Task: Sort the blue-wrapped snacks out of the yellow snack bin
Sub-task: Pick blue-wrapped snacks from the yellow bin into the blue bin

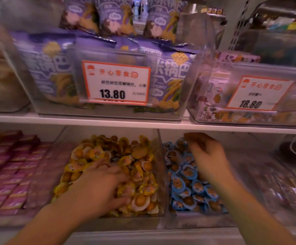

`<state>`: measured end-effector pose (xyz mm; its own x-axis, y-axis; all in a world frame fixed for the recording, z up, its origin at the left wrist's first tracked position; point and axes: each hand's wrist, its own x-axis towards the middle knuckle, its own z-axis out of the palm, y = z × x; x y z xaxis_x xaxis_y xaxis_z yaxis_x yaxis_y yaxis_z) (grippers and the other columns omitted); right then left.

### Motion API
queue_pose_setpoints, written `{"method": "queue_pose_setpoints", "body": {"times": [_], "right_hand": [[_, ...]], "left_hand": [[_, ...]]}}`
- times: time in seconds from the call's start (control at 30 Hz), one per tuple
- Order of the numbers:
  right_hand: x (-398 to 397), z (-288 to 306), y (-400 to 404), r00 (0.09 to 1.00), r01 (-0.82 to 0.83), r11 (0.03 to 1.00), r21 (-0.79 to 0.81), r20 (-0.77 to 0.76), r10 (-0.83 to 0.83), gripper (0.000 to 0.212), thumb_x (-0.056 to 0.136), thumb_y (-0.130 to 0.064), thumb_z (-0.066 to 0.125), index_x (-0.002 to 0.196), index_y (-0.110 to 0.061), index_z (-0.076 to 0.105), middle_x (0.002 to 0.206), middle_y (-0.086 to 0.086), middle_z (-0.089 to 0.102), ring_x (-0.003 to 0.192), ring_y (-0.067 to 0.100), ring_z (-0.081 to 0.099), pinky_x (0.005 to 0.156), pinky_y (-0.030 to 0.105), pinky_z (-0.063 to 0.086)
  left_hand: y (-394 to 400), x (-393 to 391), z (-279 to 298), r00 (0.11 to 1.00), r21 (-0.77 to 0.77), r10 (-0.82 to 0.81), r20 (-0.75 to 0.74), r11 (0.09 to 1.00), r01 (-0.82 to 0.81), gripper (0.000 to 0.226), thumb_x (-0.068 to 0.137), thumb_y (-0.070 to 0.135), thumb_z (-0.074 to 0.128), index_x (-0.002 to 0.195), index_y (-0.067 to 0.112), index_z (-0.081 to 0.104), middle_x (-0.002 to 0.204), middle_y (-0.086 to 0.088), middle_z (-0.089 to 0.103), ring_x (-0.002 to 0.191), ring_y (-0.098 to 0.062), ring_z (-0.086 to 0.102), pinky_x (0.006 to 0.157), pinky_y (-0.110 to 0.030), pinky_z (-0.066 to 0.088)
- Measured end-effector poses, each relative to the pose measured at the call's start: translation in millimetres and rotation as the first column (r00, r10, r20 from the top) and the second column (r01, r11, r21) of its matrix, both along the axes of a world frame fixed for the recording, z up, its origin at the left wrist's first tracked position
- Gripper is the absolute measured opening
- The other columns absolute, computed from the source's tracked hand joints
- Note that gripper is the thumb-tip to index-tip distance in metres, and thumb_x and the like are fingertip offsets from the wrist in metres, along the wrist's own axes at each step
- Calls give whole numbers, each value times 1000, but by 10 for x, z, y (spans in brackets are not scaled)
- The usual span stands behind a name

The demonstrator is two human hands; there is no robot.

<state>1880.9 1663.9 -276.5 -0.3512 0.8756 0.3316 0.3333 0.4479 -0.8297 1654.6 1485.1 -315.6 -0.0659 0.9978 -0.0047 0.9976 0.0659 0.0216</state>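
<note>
On the lower shelf (143, 127) two clear bins stand side by side, their walls touching. The yellow snack bin (161, 174) sits left of centre, heaped with yellow-wrapped snacks (140, 174); among them, near the middle of the heap just beyond the fingertips, a small patch of blue wrapper shows, too blurred to tell whether it is one of the blue-wrapped snacks. The left hand (99, 188) lies palm down on the yellow heap toward the bin's front, its fingers spread and pressed into the wrappers; whether they pinch anything I cannot tell. The blue-wrapped snacks (187, 184) fill the neighbouring bin (196, 221) on the right. The right hand (205, 156) hangs over the back half of that bin, fingers loosely curled downward and touching the top of the blue pile; whether it holds a snack is hidden. Pink packets (11, 170) lie in rows at the shelf's left end. On the upper shelf a clear tub of purple bags (52, 68) carries a price tag (116, 83) reading 13.80.
</note>
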Motion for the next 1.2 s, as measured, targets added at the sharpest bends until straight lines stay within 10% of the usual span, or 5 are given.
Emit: {"method": "queue_pose_setpoints", "body": {"times": [0.13,0.33,0.53,0.9,1.2], "right_hand": [[-408,88,-509,920,-354,857,375,306,246,24,92,-21,55,110,-22,70,104,-6,69,97,9,62,88,22,49],[-919,-69,-816,525,-613,746,261,840,138,37,92,-32,42,127,-27,54,119,-2,61,117,23,53,116,42,25],[-1447,-262,-666,526,-541,839,-50,759,384,52,89,-35,46,140,-29,42,136,5,49,124,30,50,102,44,43],[-2228,-493,-368,592,-435,816,-381,561,578,60,96,-64,32,150,-38,35,161,-1,27,146,20,27,106,27,20],[-2056,-395,-393,589,-372,862,-345,630,506,58,81,-75,39,113,-35,67,120,-2,69,101,13,64,90,31,50]], "left_hand": [[-134,-198,89,988,53,131,-85,991,-127,57,82,75,36,127,44,54,129,21,54,118,-11,54,116,-43,20],[-238,-242,48,979,177,202,10,964,-201,47,90,58,44,133,41,50,150,20,37,140,-16,36,115,-43,25],[-372,-278,48,951,285,306,46,908,-306,41,84,52,56,121,34,60,140,9,50,108,-26,57,91,-40,49],[-395,-263,-175,925,256,239,296,913,-318,65,82,61,46,142,40,31,159,9,14,150,-27,1,121,-47,12],[-441,-242,-226,799,156,280,532,895,-418,104,74,65,60,147,40,-10,164,-3,-13,150,-30,-15,122,-45,5]]}}
